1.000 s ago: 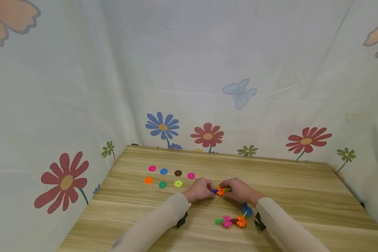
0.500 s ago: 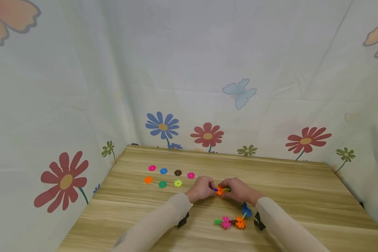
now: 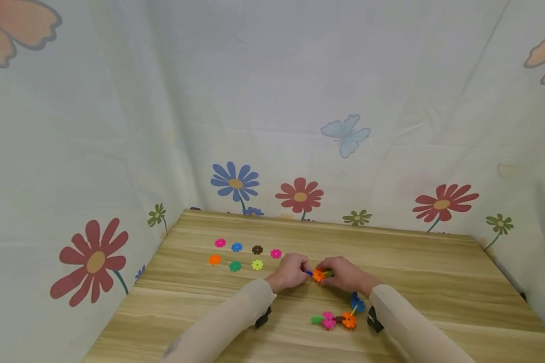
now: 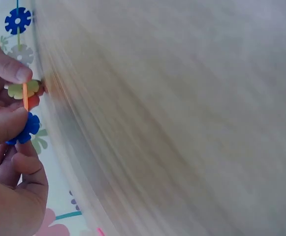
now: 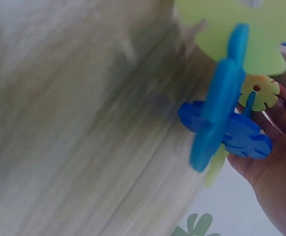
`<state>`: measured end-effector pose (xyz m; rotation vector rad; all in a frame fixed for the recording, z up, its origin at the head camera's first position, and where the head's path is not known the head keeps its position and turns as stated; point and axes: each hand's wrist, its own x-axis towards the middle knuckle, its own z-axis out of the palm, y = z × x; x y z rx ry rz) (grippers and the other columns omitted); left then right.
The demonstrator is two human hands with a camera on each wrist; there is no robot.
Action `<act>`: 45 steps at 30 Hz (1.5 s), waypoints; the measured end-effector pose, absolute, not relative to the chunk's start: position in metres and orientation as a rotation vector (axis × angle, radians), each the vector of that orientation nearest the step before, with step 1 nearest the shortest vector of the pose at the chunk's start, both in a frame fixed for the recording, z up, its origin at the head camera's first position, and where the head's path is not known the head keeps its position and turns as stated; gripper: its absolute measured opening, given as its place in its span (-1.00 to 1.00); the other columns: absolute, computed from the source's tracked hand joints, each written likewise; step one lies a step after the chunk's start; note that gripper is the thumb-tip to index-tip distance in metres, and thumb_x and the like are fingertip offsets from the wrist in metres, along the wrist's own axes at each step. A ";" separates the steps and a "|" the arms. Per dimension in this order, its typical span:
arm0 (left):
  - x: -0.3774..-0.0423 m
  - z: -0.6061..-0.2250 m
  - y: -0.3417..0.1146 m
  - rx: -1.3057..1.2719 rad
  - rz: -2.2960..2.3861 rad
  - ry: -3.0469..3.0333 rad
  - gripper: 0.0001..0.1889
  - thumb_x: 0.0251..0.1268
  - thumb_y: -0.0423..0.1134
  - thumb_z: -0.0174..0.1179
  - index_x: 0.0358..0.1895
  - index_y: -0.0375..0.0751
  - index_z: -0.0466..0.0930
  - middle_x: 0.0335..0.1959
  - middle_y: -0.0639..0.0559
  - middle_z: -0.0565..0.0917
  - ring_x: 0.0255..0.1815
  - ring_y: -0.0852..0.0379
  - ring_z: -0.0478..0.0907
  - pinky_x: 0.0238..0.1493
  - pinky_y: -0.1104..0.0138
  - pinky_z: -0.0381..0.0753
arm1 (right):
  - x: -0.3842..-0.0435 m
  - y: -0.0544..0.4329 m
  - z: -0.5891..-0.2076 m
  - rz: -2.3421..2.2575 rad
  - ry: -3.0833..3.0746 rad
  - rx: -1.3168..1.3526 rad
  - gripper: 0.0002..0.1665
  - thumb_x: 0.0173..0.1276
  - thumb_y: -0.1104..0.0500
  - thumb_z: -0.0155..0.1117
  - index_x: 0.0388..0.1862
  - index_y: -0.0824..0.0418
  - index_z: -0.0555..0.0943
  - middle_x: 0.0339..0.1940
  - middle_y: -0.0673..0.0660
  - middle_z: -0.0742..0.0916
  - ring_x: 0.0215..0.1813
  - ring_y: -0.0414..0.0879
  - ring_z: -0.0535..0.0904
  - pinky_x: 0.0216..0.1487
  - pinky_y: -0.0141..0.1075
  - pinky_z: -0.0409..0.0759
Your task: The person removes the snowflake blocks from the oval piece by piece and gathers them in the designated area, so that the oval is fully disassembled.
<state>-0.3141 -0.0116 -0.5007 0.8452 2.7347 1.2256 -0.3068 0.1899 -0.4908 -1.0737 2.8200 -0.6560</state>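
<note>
Left hand (image 3: 290, 270): thumb and fingers pinch a dark blue disc (image 4: 30, 129). Right hand (image 3: 342, 273): fingers bent in a narrow grip about an orange disc (image 3: 318, 275), with a yellow disc (image 4: 24, 89) right by those fingers. In the left wrist view the orange disc stands edge-on and meets the dark blue one beside the left thumb.

Change over the last second: small. The dark blue disc shows less of its face in the head view, only a thin edge at the left fingertips; hands hold nearly the same place. Judgement: the disc is being turned or pressed against the orange one's slot. Cannot tell how deep it sits, since the left thumb covers part of it.

Nearer the person, a row of joined discs (image 3: 328, 320) lies on the table (image 3: 418, 267): green, pink, brown, orange, yellow-green, then blues beside the right wrist. Its link to the held discs is hidden there.

Farther left, loose discs lie flat and apart: pink (image 3: 220, 243), blue, brown (image 3: 257, 250) and pink behind; orange, green (image 3: 235, 266) and yellow-green in front.

Containers: none seen; the discs rest directly on the wood.
</note>
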 end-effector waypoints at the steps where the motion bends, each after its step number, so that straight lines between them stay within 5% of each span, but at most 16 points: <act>1: -0.314 -0.501 -0.013 0.843 1.235 2.725 -0.83 -0.03 -0.46 0.38 -0.57 -0.17 0.58 -0.61 0.16 0.58 -0.56 0.32 0.42 -0.46 0.47 0.44 | -0.306 0.190 -0.491 -0.655 2.820 -1.063 -0.69 0.20 0.21 0.39 -0.07 0.26 0.64 -0.15 0.04 0.70 -0.10 -0.10 0.59 -0.04 -0.16 0.55; 15: -0.315 -0.495 -0.042 0.675 1.305 2.586 -0.85 0.21 -0.29 0.28 -0.43 -0.19 0.50 -0.48 0.09 0.55 -0.49 0.20 0.48 -0.47 0.40 0.48 | -0.308 0.190 -0.494 -0.645 2.813 -1.033 -0.66 0.20 0.19 0.39 -0.05 0.27 0.63 -0.12 0.07 0.70 -0.05 -0.06 0.59 0.01 -0.11 0.53; 26: -0.326 -0.494 -0.068 0.586 1.404 2.549 -0.89 0.17 -0.37 0.29 -0.38 -0.26 0.52 -0.50 0.03 0.58 -0.52 0.13 0.56 -0.47 0.34 0.55 | -0.309 0.190 -0.495 -0.628 2.833 -1.021 -0.67 0.19 0.17 0.40 -0.06 0.24 0.63 -0.14 0.03 0.69 -0.07 -0.10 0.59 -0.01 -0.15 0.54; 45: -0.328 -0.495 -0.087 0.638 1.223 2.599 -0.75 0.06 -0.45 0.32 -0.15 -0.31 0.57 -0.40 -0.01 0.50 -0.38 0.12 0.39 -0.40 0.35 0.43 | -0.308 0.190 -0.492 -0.612 2.831 -1.024 -0.67 0.19 0.18 0.40 -0.06 0.23 0.63 -0.15 0.02 0.69 -0.11 -0.14 0.59 -0.04 -0.17 0.55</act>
